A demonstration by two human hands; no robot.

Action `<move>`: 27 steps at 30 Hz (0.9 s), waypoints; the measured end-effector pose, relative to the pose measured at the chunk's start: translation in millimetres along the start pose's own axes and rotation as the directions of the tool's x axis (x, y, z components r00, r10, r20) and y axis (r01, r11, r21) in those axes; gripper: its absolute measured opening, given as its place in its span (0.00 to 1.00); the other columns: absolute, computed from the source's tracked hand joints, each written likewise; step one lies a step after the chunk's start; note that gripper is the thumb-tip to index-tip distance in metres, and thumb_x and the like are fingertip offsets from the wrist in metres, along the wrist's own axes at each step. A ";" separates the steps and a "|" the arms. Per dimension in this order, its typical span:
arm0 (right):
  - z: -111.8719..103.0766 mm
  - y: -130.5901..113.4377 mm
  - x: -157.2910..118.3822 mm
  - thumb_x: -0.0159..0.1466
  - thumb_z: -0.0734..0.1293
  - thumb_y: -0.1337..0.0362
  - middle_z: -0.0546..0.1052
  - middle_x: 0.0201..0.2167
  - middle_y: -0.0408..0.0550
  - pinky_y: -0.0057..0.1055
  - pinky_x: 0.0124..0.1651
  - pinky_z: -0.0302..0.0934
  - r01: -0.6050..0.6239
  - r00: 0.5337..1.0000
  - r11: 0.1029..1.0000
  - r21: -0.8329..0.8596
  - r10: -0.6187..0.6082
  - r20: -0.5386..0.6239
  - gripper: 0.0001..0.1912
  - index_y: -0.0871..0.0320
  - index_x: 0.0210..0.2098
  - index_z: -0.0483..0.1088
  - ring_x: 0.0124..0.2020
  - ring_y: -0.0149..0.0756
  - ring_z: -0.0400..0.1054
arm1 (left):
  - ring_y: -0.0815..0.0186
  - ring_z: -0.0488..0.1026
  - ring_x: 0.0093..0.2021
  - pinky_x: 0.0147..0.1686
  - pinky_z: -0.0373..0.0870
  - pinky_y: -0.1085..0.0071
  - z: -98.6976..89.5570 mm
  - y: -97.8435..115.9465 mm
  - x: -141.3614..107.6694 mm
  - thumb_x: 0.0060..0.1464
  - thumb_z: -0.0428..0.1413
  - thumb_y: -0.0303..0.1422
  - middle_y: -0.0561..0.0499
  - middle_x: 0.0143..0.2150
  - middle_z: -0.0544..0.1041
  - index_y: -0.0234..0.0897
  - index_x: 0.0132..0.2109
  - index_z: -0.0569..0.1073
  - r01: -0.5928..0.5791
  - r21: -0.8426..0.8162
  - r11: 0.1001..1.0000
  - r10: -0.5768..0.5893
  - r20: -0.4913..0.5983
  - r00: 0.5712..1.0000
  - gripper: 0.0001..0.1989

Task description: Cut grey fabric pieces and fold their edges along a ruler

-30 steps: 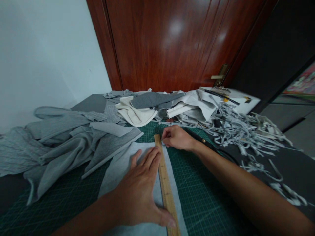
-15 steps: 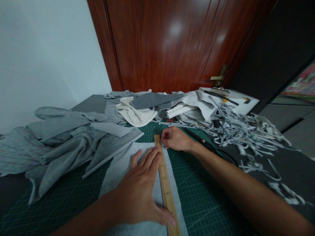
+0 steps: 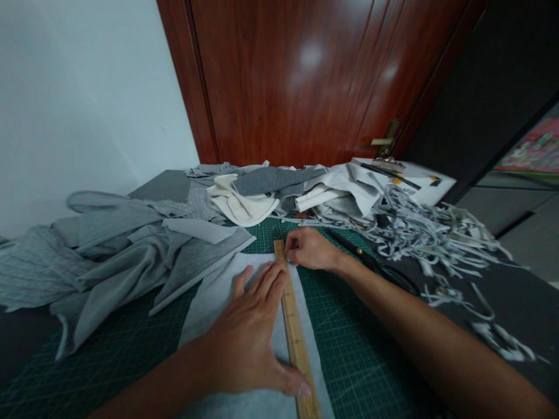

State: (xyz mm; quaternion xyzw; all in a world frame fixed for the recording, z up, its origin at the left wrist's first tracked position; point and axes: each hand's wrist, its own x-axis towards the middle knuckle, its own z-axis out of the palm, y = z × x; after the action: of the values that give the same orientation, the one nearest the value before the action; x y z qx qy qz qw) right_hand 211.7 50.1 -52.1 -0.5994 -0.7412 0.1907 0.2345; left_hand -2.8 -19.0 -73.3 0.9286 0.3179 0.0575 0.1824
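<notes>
A light grey piece of fabric [image 3: 218, 302] lies flat on a green cutting mat [image 3: 349, 349]. Along its right side runs a wooden ruler [image 3: 293, 317], pointing away from me. My left hand [image 3: 248, 329] is spread over both, its fingertips and thumb pressing on the ruler. At the ruler's far end, my right hand [image 3: 310, 249] is closed in a pinch beside the fabric's top edge. Whatever its fingers hold is hidden. Beyond that hand, black-handled scissors [image 3: 360, 251] lie on the mat.
Crumpled grey fabric [image 3: 126, 256] covers the left side. Grey and white cloth pieces [image 3: 279, 183] pile up at the back, before a brown door [image 3: 283, 81]. Tangled fabric strips [image 3: 419, 227] and a clipboard [image 3: 430, 180] lie to the right.
Both hands, the ruler and the fabric hold nearly the same positions. The view has shifted very slightly.
</notes>
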 end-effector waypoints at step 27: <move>2.6 -3.7 -23.5 0.53 0.69 0.77 0.77 0.21 0.40 0.26 0.28 0.57 0.009 0.999 1.000 0.028 -0.011 0.051 0.08 0.58 0.25 0.77 0.24 0.32 0.70 | 0.38 0.38 0.79 0.74 0.30 0.37 -2.1 2.8 -1.0 0.40 0.62 0.67 0.29 0.79 0.42 0.28 0.77 0.47 0.016 0.033 0.999 -0.017 0.018 1.000 0.70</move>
State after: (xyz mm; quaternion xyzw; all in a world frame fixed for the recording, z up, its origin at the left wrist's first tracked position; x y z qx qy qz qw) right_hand 211.2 26.4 -54.9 -0.5873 -0.7472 0.2150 0.2248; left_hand -2.5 -21.1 -70.2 0.9294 0.3248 0.0423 0.1704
